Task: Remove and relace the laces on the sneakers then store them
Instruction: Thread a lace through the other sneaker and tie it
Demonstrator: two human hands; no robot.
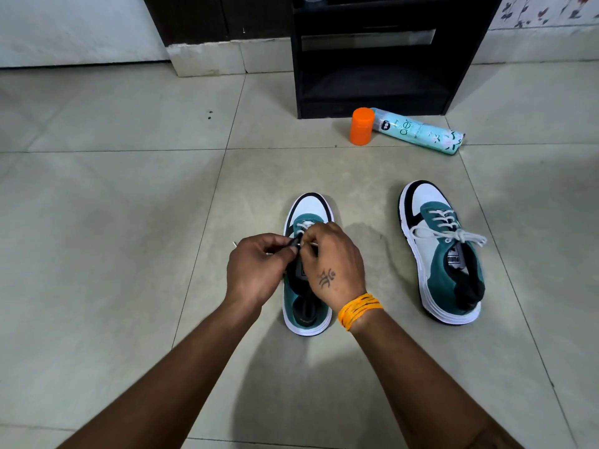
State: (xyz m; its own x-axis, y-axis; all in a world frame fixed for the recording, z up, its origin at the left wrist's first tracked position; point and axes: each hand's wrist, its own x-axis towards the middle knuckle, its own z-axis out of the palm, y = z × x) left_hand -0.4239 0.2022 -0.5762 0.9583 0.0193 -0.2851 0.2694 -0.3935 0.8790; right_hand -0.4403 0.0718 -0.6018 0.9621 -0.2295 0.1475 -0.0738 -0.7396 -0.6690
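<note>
Two teal, white and black sneakers stand on the tiled floor, toes pointing away from me. Over the left sneaker (308, 209) both my hands meet at the eyelets. My left hand (256, 270) has its fingers curled and pinches the sneaker's dark edge by the white lace (304, 225). My right hand (330, 264), with an orange thread band at the wrist, pinches the lace; a thin lace tip sticks out on each side of the hands. The right sneaker (444, 254) stands apart to the right, its white lace (450, 234) threaded and tied in a bow.
A teal spray can (418, 132) with an orange cap (362, 125) lies on the floor beyond the sneakers. Behind it stands a dark open shelf unit (372, 53). A white wall and skirting run along the back.
</note>
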